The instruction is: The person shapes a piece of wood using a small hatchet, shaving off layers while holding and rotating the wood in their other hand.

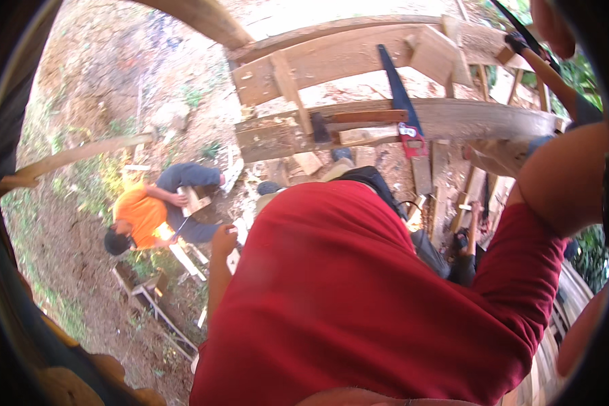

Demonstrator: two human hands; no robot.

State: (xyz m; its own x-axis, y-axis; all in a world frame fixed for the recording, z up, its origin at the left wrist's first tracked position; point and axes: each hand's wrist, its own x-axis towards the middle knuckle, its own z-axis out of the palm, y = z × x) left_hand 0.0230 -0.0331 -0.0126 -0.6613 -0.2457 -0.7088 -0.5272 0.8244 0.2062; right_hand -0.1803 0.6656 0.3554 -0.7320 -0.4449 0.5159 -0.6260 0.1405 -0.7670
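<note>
My left hand (224, 239) hangs low at my left side, beside my red shirt. Its fingers look closed around something small and pale that I cannot make out. My right arm is bent and raised, in a red sleeve (521, 271). Blurred fingers of my right hand (553, 28) show at the upper right rim, close to the camera; whether they hold anything is hidden. In front of me a handsaw (400, 91) with a blue blade and red handle (413, 141) lies across the wooden bench (480, 115). Next to it rests a hatchet (320, 127) with a wooden handle.
A person in an orange shirt (139, 215) sits at the left, holding a wood piece (195, 201). Another person's dark-gloved hand (517, 42) touches the bench at the upper right. Offcuts (307, 162) and shavings lie about; a curved timber (81, 155) stands at the left.
</note>
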